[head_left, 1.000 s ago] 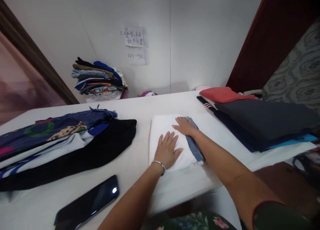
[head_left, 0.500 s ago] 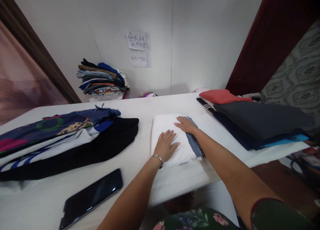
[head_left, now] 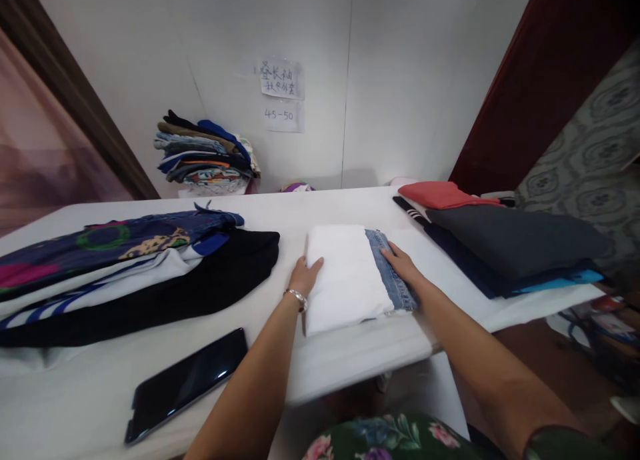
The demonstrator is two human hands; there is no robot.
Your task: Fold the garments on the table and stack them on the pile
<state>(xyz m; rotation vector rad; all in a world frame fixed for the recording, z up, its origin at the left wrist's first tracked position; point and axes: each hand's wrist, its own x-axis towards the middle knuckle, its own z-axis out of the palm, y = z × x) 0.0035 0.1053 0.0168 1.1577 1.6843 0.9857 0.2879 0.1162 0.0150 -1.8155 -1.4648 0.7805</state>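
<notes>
A folded garment, mostly white with a frayed blue denim strip along its right side, lies flat on the white table. My left hand grips its left edge, thumb on top and the other fingers down at the side, partly hidden. On the opposite edge, my right hand holds the denim strip, its fingers along the side. A silver bracelet circles my left wrist.
Left lie a black garment, a white one with blue stripes and patterned denim. A phone lies nearer. Folded clothes are stacked by the wall. Grey and coral garments lie right.
Both hands have slid from lying flat on top of the folded garment out to its two side edges, left hand leftward, right hand rightward and nearer. The garment stays on the table.
</notes>
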